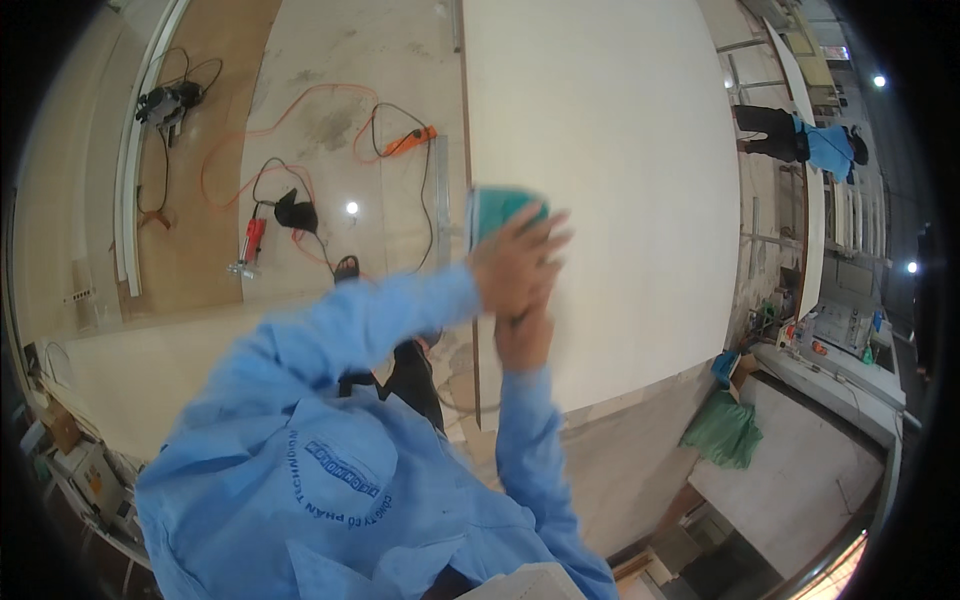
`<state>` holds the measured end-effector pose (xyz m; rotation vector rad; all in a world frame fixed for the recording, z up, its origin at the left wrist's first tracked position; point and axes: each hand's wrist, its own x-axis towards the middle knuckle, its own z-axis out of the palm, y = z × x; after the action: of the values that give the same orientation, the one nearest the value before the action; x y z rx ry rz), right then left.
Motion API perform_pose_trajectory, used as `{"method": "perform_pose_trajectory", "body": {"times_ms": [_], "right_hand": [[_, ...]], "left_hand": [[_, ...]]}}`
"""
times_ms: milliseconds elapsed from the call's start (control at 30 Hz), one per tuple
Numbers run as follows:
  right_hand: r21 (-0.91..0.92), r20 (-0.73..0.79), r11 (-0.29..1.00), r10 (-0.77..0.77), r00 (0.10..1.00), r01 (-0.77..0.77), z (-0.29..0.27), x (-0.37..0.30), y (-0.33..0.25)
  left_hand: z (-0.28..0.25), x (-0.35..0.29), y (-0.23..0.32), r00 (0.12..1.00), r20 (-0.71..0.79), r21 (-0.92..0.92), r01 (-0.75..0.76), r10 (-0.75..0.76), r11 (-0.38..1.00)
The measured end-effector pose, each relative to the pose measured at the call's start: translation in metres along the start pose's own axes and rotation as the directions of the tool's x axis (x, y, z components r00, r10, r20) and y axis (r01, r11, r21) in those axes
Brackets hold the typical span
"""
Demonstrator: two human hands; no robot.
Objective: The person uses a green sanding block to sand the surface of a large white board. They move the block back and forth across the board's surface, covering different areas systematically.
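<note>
A green, block-shaped sander (508,207), blurred by motion, lies on a large off-white panel (620,200) at the panel's left edge. My left hand (515,262) presses over it from above, its fingers spread to the right and smeared. Just below, my right hand (524,340) closes around the near end of the same tool, its fingers partly covered by the left hand. Between the two hands a small dark part shows; I cannot make out what it is. Most of the sander's near half is hidden under my hands.
On the floor to the left lie a red power tool (254,242), an orange power strip (410,142) and tangled cords. A black power tool (170,103) rests on a brown board (205,150) farther left. A co-worker (825,150) stands at far right. A green bag (725,430) lies lower right.
</note>
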<state>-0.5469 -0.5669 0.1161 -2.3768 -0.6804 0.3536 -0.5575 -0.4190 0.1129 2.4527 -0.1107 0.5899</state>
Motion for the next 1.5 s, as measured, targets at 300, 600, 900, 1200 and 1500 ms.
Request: {"method": "perform_pose_trajectory", "body": {"times_ms": [300, 600, 900, 1200, 1500], "right_hand": [[0.088, 0.06, 0.986, 0.133, 0.989, -0.138, -0.003, 0.027, 0.008], [-0.047, -0.078, 0.989, 0.138, 0.987, -0.142, 0.007, 0.01, -0.01], [0.707, 0.005, 0.602, 0.52, 0.854, -0.371, 0.004, -0.025, -0.017], [0.002, -0.043, 0.992, -0.129, 0.991, 0.129, 0.029, 0.107, -0.033], [-0.058, 0.069, 0.997, -0.052, 0.996, 0.056, 0.001, 0.038, 0.013]], "left_hand": [[0.006, 0.045, -0.017, 0.982, 0.188, 0.082, -0.033, 0.017, 0.996], [0.009, 0.027, -0.025, 0.988, 0.075, -0.005, -0.133, 0.133, 0.991], [0.026, 0.0, 0.019, 0.99, 0.077, -0.052, -0.117, 0.121, 0.992], [-0.007, 0.063, -0.103, 0.998, 0.027, 0.218, -0.068, 0.064, 0.974], [0.016, 0.034, -0.022, 0.996, -0.033, 0.114, 0.085, -0.081, 0.99]]}}
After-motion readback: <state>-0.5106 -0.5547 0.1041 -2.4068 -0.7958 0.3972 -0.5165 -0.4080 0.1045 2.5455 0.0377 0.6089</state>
